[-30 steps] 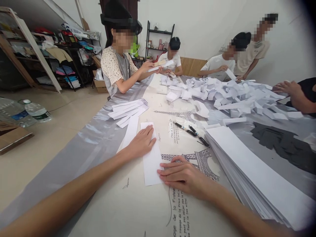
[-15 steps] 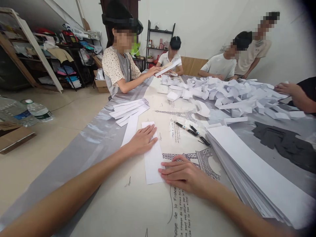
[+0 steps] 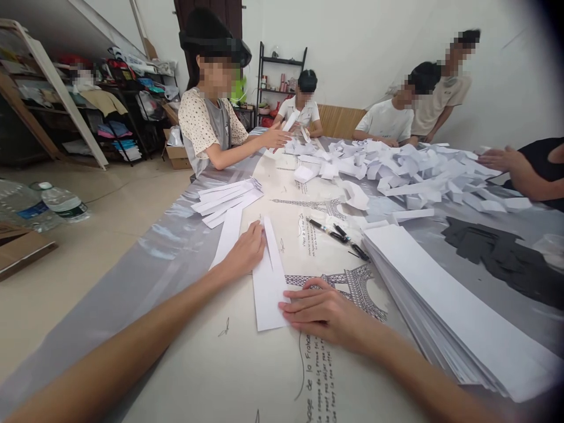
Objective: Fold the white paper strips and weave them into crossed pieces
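Note:
A white paper strip point(image 3: 268, 299) lies lengthwise before me, with a narrow flap folded or lifted along its upper right side. At its upper left edge my left hand point(image 3: 247, 249) is closed, fingers pinched on the paper. My right hand point(image 3: 319, 311) is open, its fingertips resting on the strip's lower right edge. Another white strip point(image 3: 229, 226) is partly under my left wrist. Beyond it lies a fan of narrow paper strips point(image 3: 227, 197). To the right of my right hand stands a thick stack of long white paper point(image 3: 432, 282).
Pens point(image 3: 339, 235) lie beyond my right hand on the printed table cover point(image 3: 198, 364). A heap of folded white paper pieces point(image 3: 396, 167) spreads across the far right, with dark grey scraps point(image 3: 497, 252) nearer. Several people sit or stand around the table.
My left hand has gone from lying flat on the strip to pinching its upper left edge, uncovering the flap. My right hand stays at the lower right edge. The co-worker at left lowered a paper strip.

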Action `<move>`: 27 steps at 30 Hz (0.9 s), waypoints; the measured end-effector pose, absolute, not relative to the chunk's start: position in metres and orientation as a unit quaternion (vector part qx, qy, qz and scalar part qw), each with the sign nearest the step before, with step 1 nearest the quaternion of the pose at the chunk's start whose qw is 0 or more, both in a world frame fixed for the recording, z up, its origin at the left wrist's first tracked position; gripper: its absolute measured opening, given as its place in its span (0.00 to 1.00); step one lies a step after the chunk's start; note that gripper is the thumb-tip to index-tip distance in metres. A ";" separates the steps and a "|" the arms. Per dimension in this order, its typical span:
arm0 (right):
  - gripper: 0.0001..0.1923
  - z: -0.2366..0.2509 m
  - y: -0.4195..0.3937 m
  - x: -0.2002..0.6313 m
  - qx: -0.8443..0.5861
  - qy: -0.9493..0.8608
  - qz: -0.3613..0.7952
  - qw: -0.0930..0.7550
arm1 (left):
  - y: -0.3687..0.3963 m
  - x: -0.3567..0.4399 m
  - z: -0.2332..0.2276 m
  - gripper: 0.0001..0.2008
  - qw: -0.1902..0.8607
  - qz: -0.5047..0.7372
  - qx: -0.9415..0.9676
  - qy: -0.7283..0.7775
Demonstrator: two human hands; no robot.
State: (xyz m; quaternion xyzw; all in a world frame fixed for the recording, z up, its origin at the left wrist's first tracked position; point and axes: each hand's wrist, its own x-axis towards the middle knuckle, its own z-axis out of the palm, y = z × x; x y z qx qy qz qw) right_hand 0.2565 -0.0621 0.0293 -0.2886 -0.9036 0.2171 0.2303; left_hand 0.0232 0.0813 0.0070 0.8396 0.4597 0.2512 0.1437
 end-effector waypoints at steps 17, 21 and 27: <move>0.12 0.035 -0.063 0.253 -0.297 -0.900 0.221 0.228 | 0.094 0.004 0.022 0.24 0.110 0.156 0.903 0.383; 0.12 0.034 -0.064 0.253 -0.298 -0.900 0.219 0.233 | 0.097 0.017 0.018 0.21 0.191 0.249 0.833 0.455; 0.14 0.032 -0.063 0.254 -0.300 -0.900 0.214 0.232 | 0.117 0.028 0.005 0.08 0.212 0.322 0.776 0.500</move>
